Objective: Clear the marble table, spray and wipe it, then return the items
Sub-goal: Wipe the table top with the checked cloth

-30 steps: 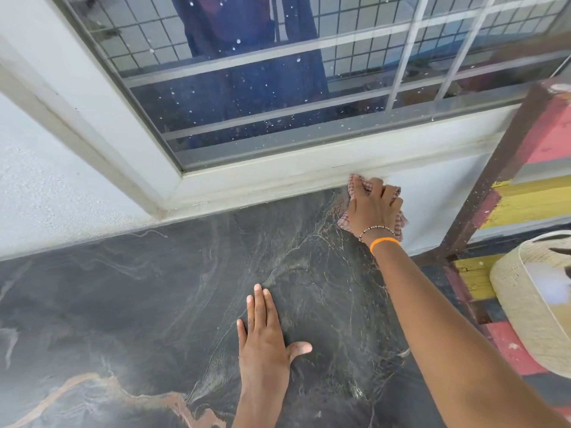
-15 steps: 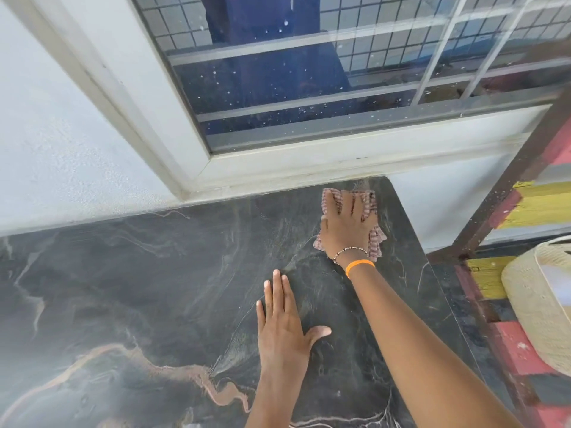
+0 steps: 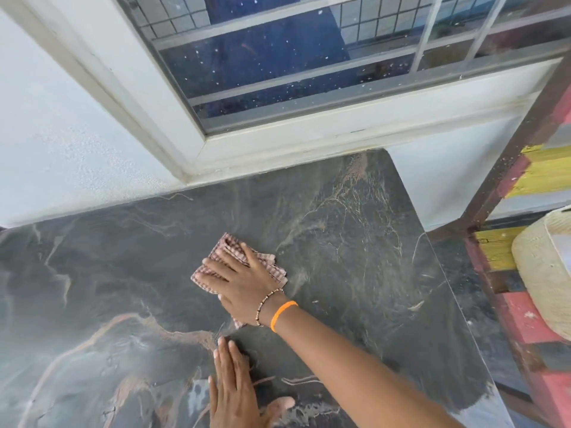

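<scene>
The dark marble table (image 3: pixel 355 242) with pale and rust veins fills the lower view, bare of items. A folded pink checked cloth (image 3: pixel 234 245) lies near its middle. My right hand (image 3: pixel 239 282), wearing a bead bracelet and an orange band, presses flat on the cloth with straight, spread fingers. My left hand (image 3: pixel 234 387) rests flat on the marble nearer to me, fingers straight and together, thumb out to the right.
A white wall (image 3: pixel 61 143) and a white-framed window (image 3: pixel 309 72) run along the table's far edge. Right of the table stands a painted wooden frame in red, yellow and dark planks (image 3: pixel 525 319), with a pale woven basket (image 3: pixel 543 273) on it.
My right hand has swept the cloth from the far right corner by the window sill toward the table's middle and left. My left hand has stayed flat on the marble.
</scene>
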